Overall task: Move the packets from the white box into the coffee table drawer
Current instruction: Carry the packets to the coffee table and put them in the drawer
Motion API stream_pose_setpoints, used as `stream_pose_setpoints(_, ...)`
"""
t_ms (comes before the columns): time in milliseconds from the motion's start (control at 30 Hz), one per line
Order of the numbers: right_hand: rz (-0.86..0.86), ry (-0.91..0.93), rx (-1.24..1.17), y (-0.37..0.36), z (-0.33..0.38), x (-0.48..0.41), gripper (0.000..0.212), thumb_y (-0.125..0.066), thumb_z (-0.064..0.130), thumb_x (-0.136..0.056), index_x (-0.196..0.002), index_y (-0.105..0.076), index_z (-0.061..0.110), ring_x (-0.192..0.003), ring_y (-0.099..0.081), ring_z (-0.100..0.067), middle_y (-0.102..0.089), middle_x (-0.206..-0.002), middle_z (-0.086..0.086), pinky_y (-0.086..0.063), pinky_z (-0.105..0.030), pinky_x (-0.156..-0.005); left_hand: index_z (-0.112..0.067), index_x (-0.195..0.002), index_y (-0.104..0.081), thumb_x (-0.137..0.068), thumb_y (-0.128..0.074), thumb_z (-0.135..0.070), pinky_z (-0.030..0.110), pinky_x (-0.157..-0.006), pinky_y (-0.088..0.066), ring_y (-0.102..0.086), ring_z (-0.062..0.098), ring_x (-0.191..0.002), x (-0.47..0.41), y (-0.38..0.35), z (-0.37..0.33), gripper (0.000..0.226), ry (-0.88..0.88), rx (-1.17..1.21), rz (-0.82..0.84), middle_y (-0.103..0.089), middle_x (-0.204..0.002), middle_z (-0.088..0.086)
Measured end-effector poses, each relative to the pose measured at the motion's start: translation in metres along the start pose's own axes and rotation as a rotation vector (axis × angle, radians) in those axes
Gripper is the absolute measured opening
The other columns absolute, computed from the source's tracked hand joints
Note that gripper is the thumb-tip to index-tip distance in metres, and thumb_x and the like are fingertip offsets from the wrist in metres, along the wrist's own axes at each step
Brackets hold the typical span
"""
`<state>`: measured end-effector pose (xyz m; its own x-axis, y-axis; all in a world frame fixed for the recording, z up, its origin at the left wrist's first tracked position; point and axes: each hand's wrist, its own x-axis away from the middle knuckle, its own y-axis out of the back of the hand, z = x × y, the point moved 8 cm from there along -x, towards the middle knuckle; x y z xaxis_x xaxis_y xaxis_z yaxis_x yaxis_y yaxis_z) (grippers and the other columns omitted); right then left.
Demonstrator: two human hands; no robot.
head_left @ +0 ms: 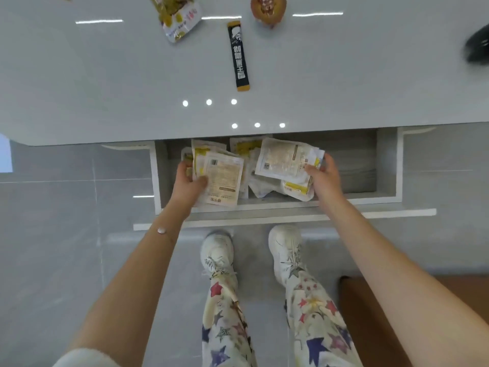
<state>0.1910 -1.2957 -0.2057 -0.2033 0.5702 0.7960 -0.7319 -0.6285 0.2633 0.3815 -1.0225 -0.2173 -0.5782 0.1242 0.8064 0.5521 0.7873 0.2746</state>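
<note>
While both arms reach into the open drawer (357, 165) under the desk's (105, 75) near edge, my left hand (189, 181) grips a left bundle (222, 176) of packets and my right hand (324, 173) clasps a right bundle (283, 160), fingers curled round each. Loose packets (260, 186) already lie inside between them. The white box is out of view, so I cannot tell what remains; a black sachet (239, 56) and a yellow packet (177, 19) lie on the far desk.

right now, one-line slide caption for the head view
Left hand and right hand each hold packets in the open drawer; a black sachet lies on the tabletop.
</note>
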Motion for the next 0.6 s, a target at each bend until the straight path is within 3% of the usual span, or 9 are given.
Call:
stream_pose_setpoints(200, 0.004, -0.020, 0.014, -0.012, -0.023, -0.043, 0.045, -0.054, 0.000, -0.093, -0.133, -0.044, 0.017, -0.106, -0.060, -0.018, -0.058, -0.118, 0.000, -0.053, -0.029, -0.075, -0.018, -0.127, -0.039, -0.092, -0.056, -0.004, 0.044, -0.091, -0.053, -0.058, 0.025, -0.110, -0.030, -0.003, 0.009, 0.042, -0.012, -0.065, -0.090, -0.056, -0.118, 0.002)
stream_pose_setpoints(333, 0.043, -0.044, 0.089, -0.015, -0.032, -0.042, 0.043, -0.055, -0.004, -0.090, -0.126, -0.047, 0.018, -0.110, -0.059, -0.019, -0.059, -0.123, -0.001, -0.053, -0.032, -0.082, -0.017, -0.138, -0.038, -0.092, -0.057, -0.007, 0.041, -0.101, -0.044, -0.051, 0.025, -0.123, -0.022, -0.001, 0.004, 0.050, -0.023, -0.145, -0.118, -0.053, -0.134, 0.005)
stream_pose_setpoints(467, 0.057, -0.056, 0.198, -0.006, -0.010, -0.016, 0.084, -0.065, 0.005, -0.087, -0.152, -0.016, 0.027, -0.132, -0.045, -0.026, -0.040, -0.148, -0.003, -0.047, -0.037, -0.095, -0.022, -0.145, -0.034, -0.094, -0.054, -0.016, 0.043, -0.105, -0.041, -0.048, 0.027, -0.127, 0.004, 0.014, -0.014, 0.054, -0.026, -0.140, -0.160, -0.050, -0.140, 0.004)
stream_pose_setpoints(533, 0.058, -0.012, 0.277, 0.000, 0.010, 0.005, 0.088, -0.067, 0.011, -0.087, -0.153, -0.012, 0.027, -0.134, -0.043, -0.025, -0.040, -0.148, -0.001, -0.043, -0.032, -0.095, -0.022, -0.145, -0.034, -0.095, -0.052, -0.019, 0.040, -0.104, -0.040, -0.046, 0.026, -0.129, 0.027, 0.022, -0.033, 0.053, -0.054, -0.128, -0.171, -0.047, -0.143, 0.003)
stream_pose_setpoints(600, 0.062, 0.065, 0.384, 0.005, 0.036, 0.032, 0.081, -0.064, 0.013, -0.089, -0.153, -0.016, 0.025, -0.137, -0.038, -0.025, -0.037, -0.150, -0.002, -0.040, -0.037, -0.106, -0.020, -0.146, -0.034, -0.097, -0.051, -0.020, 0.034, -0.102, -0.037, -0.044, 0.023, -0.131, 0.056, 0.029, -0.054, 0.052, -0.087, -0.118, -0.153, -0.044, -0.146, 0.002)
